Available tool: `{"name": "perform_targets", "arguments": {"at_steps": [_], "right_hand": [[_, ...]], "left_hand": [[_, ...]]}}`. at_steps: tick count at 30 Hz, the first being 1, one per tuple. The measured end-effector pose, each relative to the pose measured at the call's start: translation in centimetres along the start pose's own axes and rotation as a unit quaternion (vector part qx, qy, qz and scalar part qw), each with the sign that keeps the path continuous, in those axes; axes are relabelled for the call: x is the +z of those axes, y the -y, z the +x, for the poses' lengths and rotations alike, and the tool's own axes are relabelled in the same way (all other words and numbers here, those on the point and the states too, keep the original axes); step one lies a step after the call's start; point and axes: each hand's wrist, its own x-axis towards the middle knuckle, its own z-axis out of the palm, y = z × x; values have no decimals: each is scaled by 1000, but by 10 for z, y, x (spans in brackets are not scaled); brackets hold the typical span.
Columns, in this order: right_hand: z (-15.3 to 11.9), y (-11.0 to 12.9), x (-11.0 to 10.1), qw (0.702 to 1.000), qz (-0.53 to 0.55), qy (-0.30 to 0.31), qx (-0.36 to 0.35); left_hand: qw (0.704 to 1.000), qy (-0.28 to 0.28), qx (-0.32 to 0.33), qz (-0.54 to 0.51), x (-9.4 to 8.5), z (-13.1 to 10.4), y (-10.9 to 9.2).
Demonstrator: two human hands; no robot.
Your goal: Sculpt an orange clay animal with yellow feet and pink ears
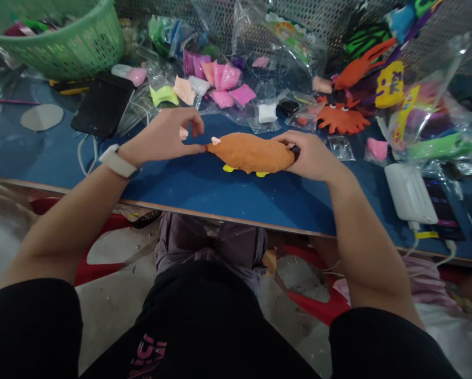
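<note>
An orange-brown modelling-clay animal figure lies lengthwise above the blue table, with yellow feet below and a small pale pink piece on its left part. Wrapped round its right end is my right hand, its fingers partly hiding a dark bit there. My left hand, wearing a white watch, is at the narrow left end, the thumb tip at or touching it. Its fingers are curled but apart from the thumb. A small pale pink lump shows by those fingers; whether they hold it I cannot tell.
Behind lie packets of pink clay, a white packet and an orange clay crab. A green basket and a black phone are left. A white power bank with cables sits right, near the table's front edge.
</note>
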Motion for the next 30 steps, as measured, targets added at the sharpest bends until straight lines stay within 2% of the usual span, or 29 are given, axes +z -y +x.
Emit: {"name": "perform_targets", "arguments": {"at_steps": [2,4,6,9,12,15,19,25,30], "right_hand": [[0,1,0,1000,6,1,2],[0,1,0,1000,11,1,0],[0,0,1,1000,7,-3,-6],[1,-2,3,1000,0,-11,-14],[3,-4,6,1000,10,-7,-15],[4,-6,10,1000,6,-6,-18],[5,-10,11,999,-15,-10,-28],[6,-13,12,999,-25,-8,-31],[6,-12,13,999,-27,-3,-25]], "left_hand": [[997,-58,-52,10,5,-24,-20],[998,-33,-44,26,20,-45,-44],[996,-20,-64,59,40,-56,-69],[986,-22,-130,102,69,-55,-102],[976,-39,-185,109,84,-43,-120],[970,-66,-212,96,87,-35,-121],[969,-91,-221,69,86,-33,-112],[977,-111,-183,-20,82,-35,-95],[978,-129,-152,-55,84,-39,-89]]}}
